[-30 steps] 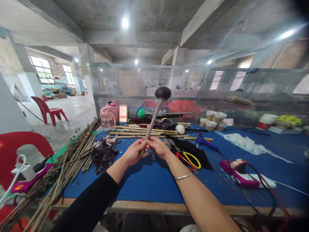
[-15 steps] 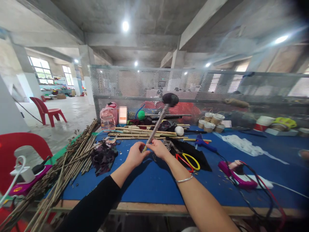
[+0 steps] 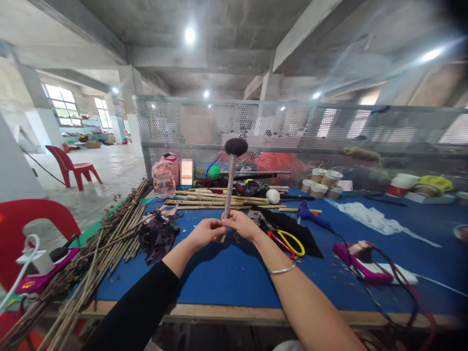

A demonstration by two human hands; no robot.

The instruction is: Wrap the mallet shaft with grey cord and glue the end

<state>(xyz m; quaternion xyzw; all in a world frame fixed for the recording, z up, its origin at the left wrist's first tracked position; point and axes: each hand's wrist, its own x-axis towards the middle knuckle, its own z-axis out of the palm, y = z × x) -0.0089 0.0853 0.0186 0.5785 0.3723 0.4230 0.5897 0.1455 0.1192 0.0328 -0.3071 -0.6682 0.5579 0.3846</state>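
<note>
A mallet-like stick (image 3: 230, 187) with a grey wrapped shaft and a black padded round head (image 3: 236, 146) stands nearly upright over the table. My left hand (image 3: 207, 231) pinches it close to its lower end. Just beside that, my right hand (image 3: 240, 225) also grips the shaft, thumb and fingers closed on it. The bare lower tip shows below the fingers. Right of my right hand lie scissors (image 3: 287, 243) with red and yellow handles, on black cloth (image 3: 307, 239). Left of my left hand is a crumpled dark patterned cloth (image 3: 159, 234).
Dry stalks (image 3: 106, 239) line the table's left side. Bamboo sticks (image 3: 219, 199), a white ball (image 3: 272, 196) and a green ball (image 3: 214, 172) lie at the back before a perforated metal screen (image 3: 175, 122). To the right are a blue glue gun (image 3: 312, 217) and a corded power strip (image 3: 361, 265).
The stick has swung from leaning right to nearly upright, its black head moving left. Both hands keep hold of it near the lower end.
</note>
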